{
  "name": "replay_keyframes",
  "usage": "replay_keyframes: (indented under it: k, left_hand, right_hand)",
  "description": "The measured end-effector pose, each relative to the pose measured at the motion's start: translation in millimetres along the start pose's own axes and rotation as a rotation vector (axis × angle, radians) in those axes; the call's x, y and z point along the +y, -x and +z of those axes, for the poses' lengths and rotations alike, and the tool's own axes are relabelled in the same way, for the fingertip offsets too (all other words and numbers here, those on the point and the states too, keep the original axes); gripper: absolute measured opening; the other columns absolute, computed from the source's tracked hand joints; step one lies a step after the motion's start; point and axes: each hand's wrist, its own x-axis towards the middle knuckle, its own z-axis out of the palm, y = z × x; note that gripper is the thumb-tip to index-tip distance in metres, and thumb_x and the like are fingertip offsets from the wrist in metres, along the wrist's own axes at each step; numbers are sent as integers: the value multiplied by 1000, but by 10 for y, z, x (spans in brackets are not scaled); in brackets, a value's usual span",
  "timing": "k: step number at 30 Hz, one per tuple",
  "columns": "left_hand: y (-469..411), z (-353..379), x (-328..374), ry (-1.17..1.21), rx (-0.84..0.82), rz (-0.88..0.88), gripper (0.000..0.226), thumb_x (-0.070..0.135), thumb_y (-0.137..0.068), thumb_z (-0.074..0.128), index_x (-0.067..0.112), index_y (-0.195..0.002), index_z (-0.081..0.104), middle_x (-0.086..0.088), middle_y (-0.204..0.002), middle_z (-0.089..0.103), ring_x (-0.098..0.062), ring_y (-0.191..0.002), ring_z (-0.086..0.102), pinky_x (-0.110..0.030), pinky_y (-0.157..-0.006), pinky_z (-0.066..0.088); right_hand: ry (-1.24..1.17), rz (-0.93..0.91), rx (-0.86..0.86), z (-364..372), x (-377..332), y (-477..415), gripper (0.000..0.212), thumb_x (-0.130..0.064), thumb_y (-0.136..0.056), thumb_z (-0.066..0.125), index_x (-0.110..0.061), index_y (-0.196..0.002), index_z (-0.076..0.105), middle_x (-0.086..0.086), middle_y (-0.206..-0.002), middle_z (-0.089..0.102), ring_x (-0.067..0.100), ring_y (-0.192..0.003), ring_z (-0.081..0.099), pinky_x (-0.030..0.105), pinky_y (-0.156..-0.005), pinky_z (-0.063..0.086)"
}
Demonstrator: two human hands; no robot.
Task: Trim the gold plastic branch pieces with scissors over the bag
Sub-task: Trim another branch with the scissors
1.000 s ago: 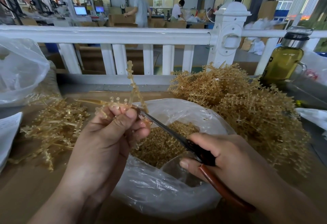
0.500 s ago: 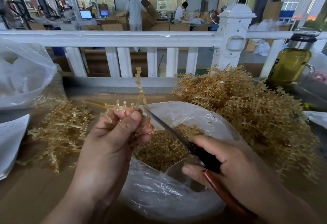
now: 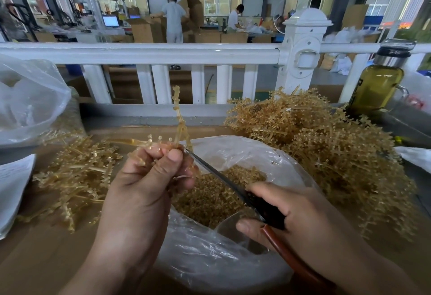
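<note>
My left hand [image 3: 149, 185] pinches a gold plastic branch piece [image 3: 179, 122] above the clear plastic bag [image 3: 210, 259]; one stem stands upright, another points left. My right hand [image 3: 300, 217] grips the scissors [image 3: 224, 178] by their black and brown handles. The blades reach up-left and meet the branch right beside my left thumb. Small gold trimmed bits [image 3: 214, 192] fill the bag's bottom under the blades.
A big heap of gold branches [image 3: 326, 150] lies at the right, a smaller pile [image 3: 74, 175] at the left. A white railing [image 3: 163, 52] runs along the table's far edge. A bottle of yellow-green liquid [image 3: 377, 80] stands far right, another clear bag [image 3: 25, 103] far left.
The hands, branch and scissors keep nearly the same pose. The view has drifted slightly, so everything sits a little further right and lower in the frame.
</note>
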Motion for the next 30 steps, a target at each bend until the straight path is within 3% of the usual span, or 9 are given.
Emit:
replay_keyframes:
  k: [6, 9, 11, 14, 18, 22, 26, 30]
  left_hand:
    - [12, 6, 5, -30, 4, -1, 16, 21, -81, 76, 29, -71, 68, -1, -73, 65, -16, -69, 63, -26, -63, 54]
    - [15, 9, 3, -32, 20, 2, 12, 25, -80, 70, 30, -70, 66, -2, -74, 66, -17, -70, 64, -25, -63, 55]
    - [13, 9, 3, -57, 35, 5, 13, 29, -75, 79, 30, -71, 66, -3, -75, 67, -19, -71, 65, -26, -64, 56]
    - [10, -1, 6, -101, 72, 17, 13, 40, -67, 77, 32, -70, 67, -3, -76, 70, -20, -73, 68, -33, -70, 55]
    - [17, -19, -2, -183, 62, 56, 8, 36, -77, 72, 31, -73, 66, -5, -79, 71, -23, -77, 67, -40, -75, 52]
    - [30, -18, 11, -285, 77, 87, 15, 43, -78, 73, 29, -79, 67, -6, -82, 74, -20, -79, 71, -31, -70, 59]
    - [45, -32, 6, -387, 122, 114, 12, 38, -83, 67, 26, -83, 70, -3, -86, 76, -19, -79, 73, -19, -71, 57]
    - [60, 10, 10, -432, 119, 144, 10, 37, -81, 66, 29, -82, 71, -1, -84, 75, -16, -78, 73, -15, -68, 55]
  right_hand:
    - [-6, 6, 5, 7, -10, -2, 44, -70, -81, 56, -32, -104, 62, -21, -86, 63, -7, -65, 60, 11, -53, 41]
    - [-14, 13, 1, 11, -17, 6, 45, -71, -80, 55, -34, -104, 61, -22, -85, 62, -6, -64, 60, 12, -53, 42]
    - [-28, 11, 2, 8, -22, 4, 43, -69, -81, 57, -33, -104, 62, -23, -83, 62, -8, -62, 60, 8, -51, 39]
    - [-50, 16, -4, 9, -29, -5, 44, -68, -81, 59, -33, -108, 61, -24, -85, 64, -11, -63, 61, 6, -52, 39]
    - [-59, 38, -16, 2, -14, 2, 47, -70, -81, 58, -34, -110, 58, -22, -82, 66, -7, -64, 63, 12, -52, 43]
    - [-30, 51, -33, -15, 8, 6, 50, -75, -79, 55, -40, -113, 55, -15, -82, 67, -1, -67, 65, 21, -55, 48]
    - [-25, 55, -51, -28, 5, 5, 52, -76, -77, 56, -42, -116, 51, -19, -86, 67, -4, -68, 64, 18, -60, 49]
    - [-42, 43, -33, -34, -26, 5, 47, -72, -80, 59, -40, -114, 55, -21, -82, 67, -7, -65, 63, 11, -55, 43]
